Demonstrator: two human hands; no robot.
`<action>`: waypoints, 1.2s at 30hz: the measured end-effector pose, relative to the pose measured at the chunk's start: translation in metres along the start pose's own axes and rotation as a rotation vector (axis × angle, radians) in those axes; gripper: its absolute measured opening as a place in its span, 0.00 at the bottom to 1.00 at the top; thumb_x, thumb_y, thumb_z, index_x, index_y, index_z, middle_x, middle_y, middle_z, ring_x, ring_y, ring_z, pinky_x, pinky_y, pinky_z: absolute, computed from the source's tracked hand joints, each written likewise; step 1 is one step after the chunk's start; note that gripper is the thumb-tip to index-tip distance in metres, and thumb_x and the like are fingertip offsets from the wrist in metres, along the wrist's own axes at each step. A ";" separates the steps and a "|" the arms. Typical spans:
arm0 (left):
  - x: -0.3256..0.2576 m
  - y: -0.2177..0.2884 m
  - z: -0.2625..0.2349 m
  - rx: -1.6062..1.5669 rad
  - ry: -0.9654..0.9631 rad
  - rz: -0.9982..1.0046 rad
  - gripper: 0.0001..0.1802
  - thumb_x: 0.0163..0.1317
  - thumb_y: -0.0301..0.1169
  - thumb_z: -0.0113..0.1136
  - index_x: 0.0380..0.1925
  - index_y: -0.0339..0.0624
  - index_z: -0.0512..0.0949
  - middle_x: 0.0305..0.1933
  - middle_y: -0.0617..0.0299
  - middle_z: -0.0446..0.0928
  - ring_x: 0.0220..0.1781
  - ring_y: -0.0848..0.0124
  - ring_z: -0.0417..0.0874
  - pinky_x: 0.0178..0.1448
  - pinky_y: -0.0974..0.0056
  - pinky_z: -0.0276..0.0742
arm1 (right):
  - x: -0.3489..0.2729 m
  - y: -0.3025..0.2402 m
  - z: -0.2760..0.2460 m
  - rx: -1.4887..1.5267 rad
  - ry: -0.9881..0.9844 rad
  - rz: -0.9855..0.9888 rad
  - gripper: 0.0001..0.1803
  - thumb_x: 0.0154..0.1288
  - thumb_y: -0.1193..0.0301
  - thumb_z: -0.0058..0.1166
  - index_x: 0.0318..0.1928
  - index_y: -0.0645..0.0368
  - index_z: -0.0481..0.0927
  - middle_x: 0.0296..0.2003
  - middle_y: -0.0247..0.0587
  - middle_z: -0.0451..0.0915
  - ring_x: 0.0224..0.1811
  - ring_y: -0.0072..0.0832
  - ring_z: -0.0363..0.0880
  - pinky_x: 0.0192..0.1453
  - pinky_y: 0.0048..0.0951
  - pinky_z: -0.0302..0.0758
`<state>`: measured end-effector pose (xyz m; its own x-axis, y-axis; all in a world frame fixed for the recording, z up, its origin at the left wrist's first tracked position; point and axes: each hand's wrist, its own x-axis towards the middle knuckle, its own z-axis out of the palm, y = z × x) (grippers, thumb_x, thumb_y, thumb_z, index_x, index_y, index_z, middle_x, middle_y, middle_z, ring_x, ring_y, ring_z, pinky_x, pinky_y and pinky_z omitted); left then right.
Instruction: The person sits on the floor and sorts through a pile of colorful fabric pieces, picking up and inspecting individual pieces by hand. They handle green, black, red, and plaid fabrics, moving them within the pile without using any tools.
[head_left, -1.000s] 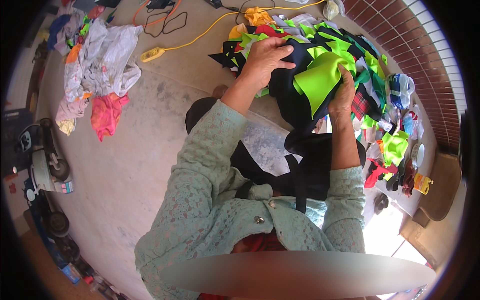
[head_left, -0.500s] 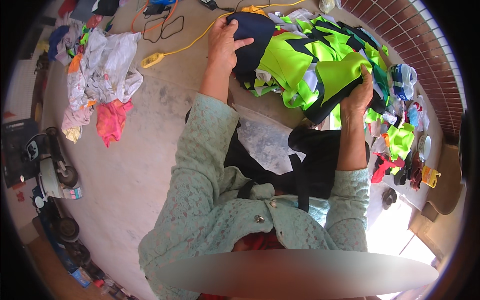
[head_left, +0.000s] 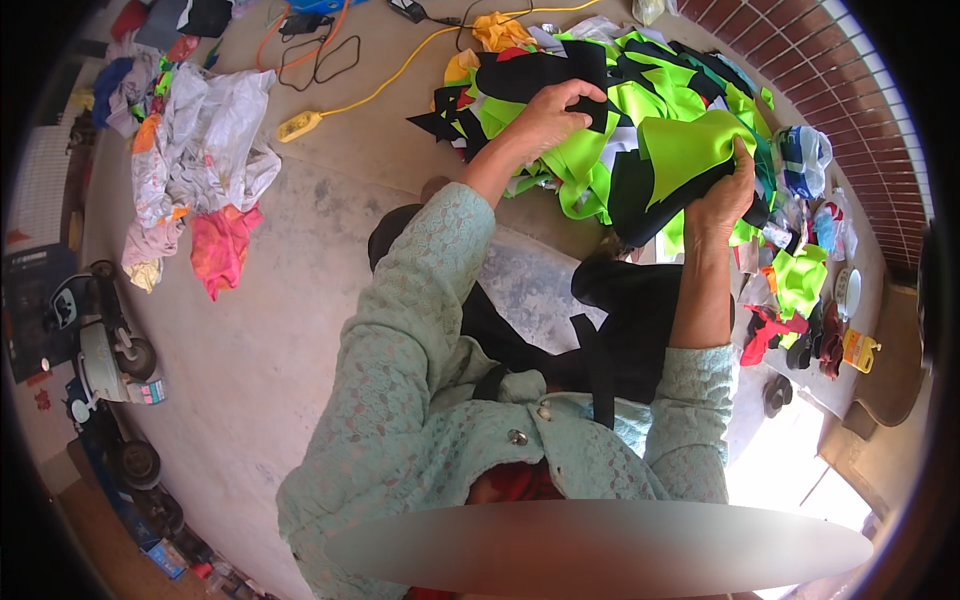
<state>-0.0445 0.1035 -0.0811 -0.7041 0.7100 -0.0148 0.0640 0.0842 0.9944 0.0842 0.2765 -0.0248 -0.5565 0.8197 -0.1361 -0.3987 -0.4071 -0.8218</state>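
Left of its middle, the scrap pile (head_left: 570, 175) now has the left hand (head_left: 548, 122) over it, drawn in from the pile's outer left edge, where it gripped a dark cloth (head_left: 530, 75) half a second ago. That dark cloth now lies across the pile's far left part, and seems to have been let go. The left thumb and forefinger stand apart beside its edge; whether they touch it I cannot tell. So, it appears, only the right hand (head_left: 722, 200) carries cloth at this moment.

Clamped between the right thumb and fingers is a lime-green cloth (head_left: 690, 145), raised at the pile's near right side, much as before. A black cloth (head_left: 640, 195) hangs beneath it and seems to be held along with it.

Just right of the pile sits a blue-and-white bag (head_left: 803, 160); nearer the person on that side are a bowl (head_left: 848, 292) and a yellow container (head_left: 860, 350). Left of the pile, a yellow power strip (head_left: 300, 125) lies on the floor (head_left: 270, 330), with a whitish bundle (head_left: 215, 120) farther left.
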 end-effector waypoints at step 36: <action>-0.044 0.034 -0.009 -0.844 0.152 0.028 0.20 0.48 0.18 0.61 0.44 0.34 0.74 0.42 0.58 0.78 0.43 0.68 0.79 0.49 0.64 0.76 | -0.024 0.018 0.014 -0.069 -0.346 0.668 0.18 0.57 0.64 0.55 0.45 0.63 0.74 0.38 0.42 0.79 0.37 0.32 0.78 0.45 0.31 0.75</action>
<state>-0.0174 0.0689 -0.0462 -0.8011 0.5975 -0.0353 -0.4229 -0.5233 0.7398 0.0800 0.2433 -0.0283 -0.8654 0.2299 -0.4452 0.1436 -0.7374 -0.6600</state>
